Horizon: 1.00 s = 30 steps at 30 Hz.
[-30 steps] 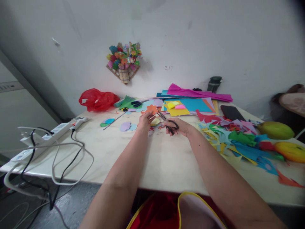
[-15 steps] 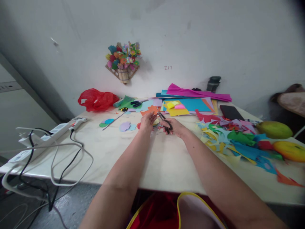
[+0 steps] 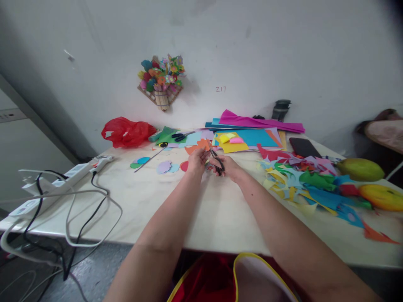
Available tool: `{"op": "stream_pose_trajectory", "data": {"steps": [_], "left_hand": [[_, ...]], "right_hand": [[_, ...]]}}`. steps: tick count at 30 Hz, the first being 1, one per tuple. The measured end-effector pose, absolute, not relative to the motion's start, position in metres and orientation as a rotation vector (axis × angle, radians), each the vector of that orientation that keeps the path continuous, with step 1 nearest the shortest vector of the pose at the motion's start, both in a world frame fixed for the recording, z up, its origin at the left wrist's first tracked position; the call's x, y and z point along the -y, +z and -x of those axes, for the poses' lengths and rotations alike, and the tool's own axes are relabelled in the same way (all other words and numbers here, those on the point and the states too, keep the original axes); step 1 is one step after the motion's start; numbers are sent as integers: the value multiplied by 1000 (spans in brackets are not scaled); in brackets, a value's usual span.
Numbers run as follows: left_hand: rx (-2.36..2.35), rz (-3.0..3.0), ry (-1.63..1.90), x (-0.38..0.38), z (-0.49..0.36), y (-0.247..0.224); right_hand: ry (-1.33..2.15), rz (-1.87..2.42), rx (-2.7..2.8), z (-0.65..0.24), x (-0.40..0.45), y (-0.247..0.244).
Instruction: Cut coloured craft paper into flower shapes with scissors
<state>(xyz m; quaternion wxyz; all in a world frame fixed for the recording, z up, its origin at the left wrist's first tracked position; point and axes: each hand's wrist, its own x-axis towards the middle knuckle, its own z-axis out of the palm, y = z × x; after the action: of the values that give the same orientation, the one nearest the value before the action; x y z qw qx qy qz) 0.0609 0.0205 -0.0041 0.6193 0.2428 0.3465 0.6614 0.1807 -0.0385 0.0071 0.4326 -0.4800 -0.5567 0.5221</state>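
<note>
One right hand (image 3: 228, 167): I saw it gripping black scissors (image 3: 215, 155).
One left hand (image 3: 196, 162): it pinched orange paper (image 3: 202, 143) beside the blades (image 3: 210, 146), over the desk (image 3: 223, 214).
Blue sheet (image 3: 253, 138): lay beyond.
Bouquet (image 3: 160, 79): hung on the wall (image 3: 252, 54).

Scissors (image 3: 214, 154) and paper scraps (image 3: 317, 181) suggest a craft workspace.

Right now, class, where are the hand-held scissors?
In the head view, the scissors are just right of centre, in the right grip, blades pointing away, beside the orange paper at the left grip.
</note>
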Motion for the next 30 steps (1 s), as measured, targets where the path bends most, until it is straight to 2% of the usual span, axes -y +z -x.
{"op": "stream_pose_trajectory", "data": {"steps": [30], "left_hand": [[-725, -579, 1551, -23, -66, -9]], "right_hand": [[1299, 1164, 1353, -178, 38, 6]]}}
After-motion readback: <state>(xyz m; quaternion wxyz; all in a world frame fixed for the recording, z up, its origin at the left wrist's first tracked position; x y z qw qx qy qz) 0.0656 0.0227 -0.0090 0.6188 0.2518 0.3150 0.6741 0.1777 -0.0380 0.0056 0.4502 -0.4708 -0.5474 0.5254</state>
